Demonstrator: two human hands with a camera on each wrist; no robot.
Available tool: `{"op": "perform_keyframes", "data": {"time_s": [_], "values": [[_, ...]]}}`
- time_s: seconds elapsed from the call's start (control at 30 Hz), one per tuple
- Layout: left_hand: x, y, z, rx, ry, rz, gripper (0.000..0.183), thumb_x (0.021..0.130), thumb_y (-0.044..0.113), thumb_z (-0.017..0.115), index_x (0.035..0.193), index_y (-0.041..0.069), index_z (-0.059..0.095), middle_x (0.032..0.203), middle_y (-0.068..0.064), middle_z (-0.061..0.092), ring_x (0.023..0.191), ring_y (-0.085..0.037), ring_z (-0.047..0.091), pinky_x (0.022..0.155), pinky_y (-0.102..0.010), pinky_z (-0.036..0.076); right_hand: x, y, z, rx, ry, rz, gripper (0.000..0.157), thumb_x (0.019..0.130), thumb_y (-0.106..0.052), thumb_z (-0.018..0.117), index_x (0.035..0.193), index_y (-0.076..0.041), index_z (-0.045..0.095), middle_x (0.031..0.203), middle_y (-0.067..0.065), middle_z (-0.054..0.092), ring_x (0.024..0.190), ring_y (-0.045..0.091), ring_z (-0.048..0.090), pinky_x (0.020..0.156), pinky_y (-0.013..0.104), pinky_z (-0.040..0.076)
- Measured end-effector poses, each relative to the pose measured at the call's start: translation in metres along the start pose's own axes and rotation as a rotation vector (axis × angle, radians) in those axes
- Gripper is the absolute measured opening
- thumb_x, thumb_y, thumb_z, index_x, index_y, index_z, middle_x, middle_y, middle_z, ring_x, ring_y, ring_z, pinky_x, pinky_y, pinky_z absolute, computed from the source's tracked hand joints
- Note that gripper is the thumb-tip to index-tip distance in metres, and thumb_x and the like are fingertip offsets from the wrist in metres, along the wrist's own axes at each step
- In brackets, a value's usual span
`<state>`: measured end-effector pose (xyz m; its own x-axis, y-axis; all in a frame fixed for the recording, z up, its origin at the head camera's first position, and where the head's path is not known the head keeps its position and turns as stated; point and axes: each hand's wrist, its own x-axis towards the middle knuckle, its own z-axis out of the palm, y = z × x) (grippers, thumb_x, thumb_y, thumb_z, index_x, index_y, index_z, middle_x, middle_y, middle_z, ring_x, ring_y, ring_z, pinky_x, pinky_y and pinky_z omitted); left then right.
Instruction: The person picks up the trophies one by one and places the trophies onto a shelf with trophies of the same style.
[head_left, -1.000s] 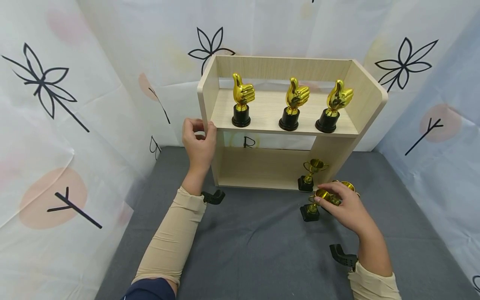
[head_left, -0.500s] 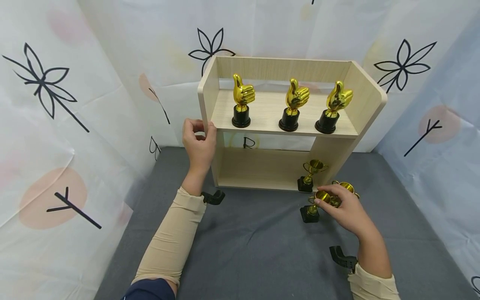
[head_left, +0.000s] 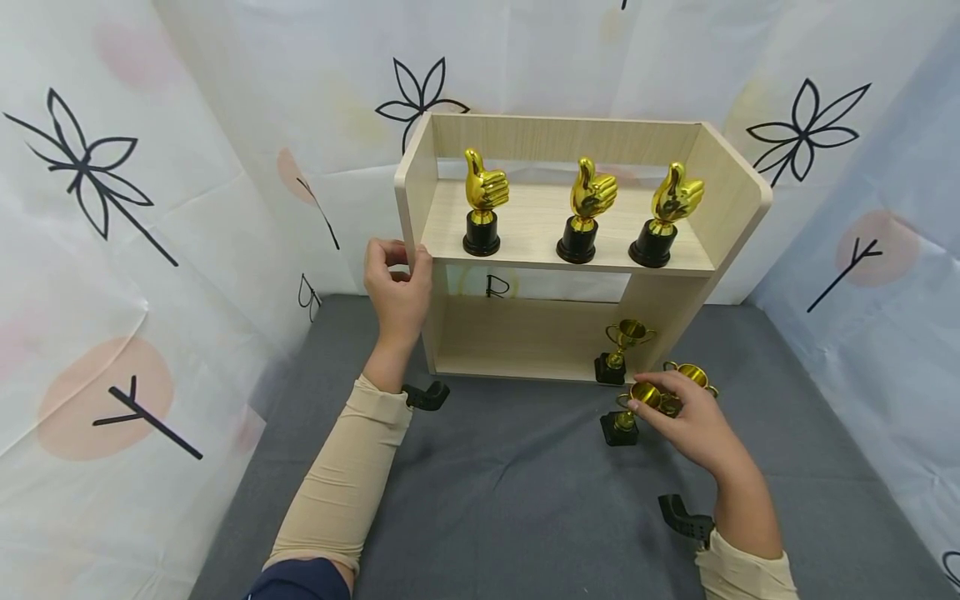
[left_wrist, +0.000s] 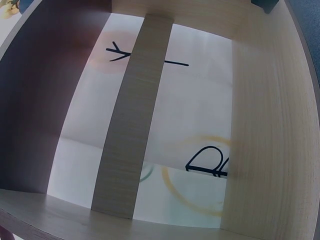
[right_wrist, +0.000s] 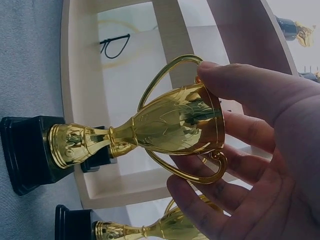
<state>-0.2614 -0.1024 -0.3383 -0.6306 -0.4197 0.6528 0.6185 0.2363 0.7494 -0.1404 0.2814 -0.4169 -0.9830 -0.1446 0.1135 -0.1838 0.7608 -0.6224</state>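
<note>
My left hand (head_left: pixel 397 292) grips the left side panel of a pale wooden shelf (head_left: pixel 517 337), thumb at the front edge. In the left wrist view only the shelf's inside (left_wrist: pixel 272 125) shows, with no fingers. My right hand (head_left: pixel 693 425) holds a gold trophy cup (head_left: pixel 619 428) on a black square base, in front of the shelf's right end. The right wrist view has the thumb at the rim of this trophy cup (right_wrist: pixel 175 122) and the fingers behind the bowl. A second trophy cup (head_left: pixel 615 363) stands on the lower shelf at the right. A third trophy cup (head_left: pixel 691 372) is partly hidden behind my right hand.
Three gold thumbs-up trophies with black round bases stand on the upper shelf: one at left (head_left: pixel 482 233), one in the middle (head_left: pixel 578 239), one at right (head_left: pixel 652 242). A grey cloth (head_left: pixel 510 500) covers the table. White patterned fabric (head_left: pixel 187 208) hangs around it.
</note>
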Motion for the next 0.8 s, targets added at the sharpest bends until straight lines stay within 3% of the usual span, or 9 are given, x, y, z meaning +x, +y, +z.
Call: {"op": "perform_keyframes", "data": {"time_s": [0.13,0.37,0.63,0.8], "values": [[-0.0003,0.0008,0.0001,-0.005,-0.001,0.009,0.018,0.094,0.002,0.065,0.095,-0.011,0.053,0.093,-0.021,0.057,0.084,-0.008,0.051,0.068,-0.035,0.045,-0.0007,0.0001,0.0007,0.003,0.003,-0.001,0.047,0.103,-0.031,0.072,0.141,-0.005,0.065,0.138,0.019,0.066,0.124,0.039,0.061,0.097,0.062,0.051],[-0.0002,-0.0007,0.0001,-0.006,-0.005,0.017,0.018,0.094,0.001,0.064,0.096,-0.013,0.053,0.093,-0.022,0.056,0.081,-0.008,0.051,0.067,-0.021,0.042,-0.0011,0.0014,0.0017,0.004,0.007,-0.005,0.047,0.102,-0.031,0.072,0.141,-0.004,0.065,0.138,0.019,0.066,0.124,0.040,0.061,0.098,0.063,0.051],[-0.0001,0.0000,0.0007,-0.003,-0.005,0.012,0.017,0.094,0.000,0.064,0.096,-0.012,0.053,0.094,-0.023,0.056,0.086,-0.007,0.052,0.068,-0.035,0.045,-0.0013,0.0027,0.0032,0.010,0.012,0.004,0.048,0.102,-0.030,0.073,0.142,-0.004,0.064,0.136,0.019,0.066,0.122,0.040,0.063,0.097,0.063,0.053],[-0.0006,0.0007,0.0003,0.004,0.000,-0.002,0.017,0.094,0.002,0.065,0.096,-0.010,0.053,0.094,-0.021,0.056,0.087,-0.007,0.052,0.069,-0.031,0.045,-0.0014,0.0034,0.0040,0.021,0.008,0.014,0.050,0.102,-0.031,0.073,0.143,-0.004,0.064,0.139,0.020,0.065,0.124,0.041,0.062,0.098,0.064,0.052]]}}
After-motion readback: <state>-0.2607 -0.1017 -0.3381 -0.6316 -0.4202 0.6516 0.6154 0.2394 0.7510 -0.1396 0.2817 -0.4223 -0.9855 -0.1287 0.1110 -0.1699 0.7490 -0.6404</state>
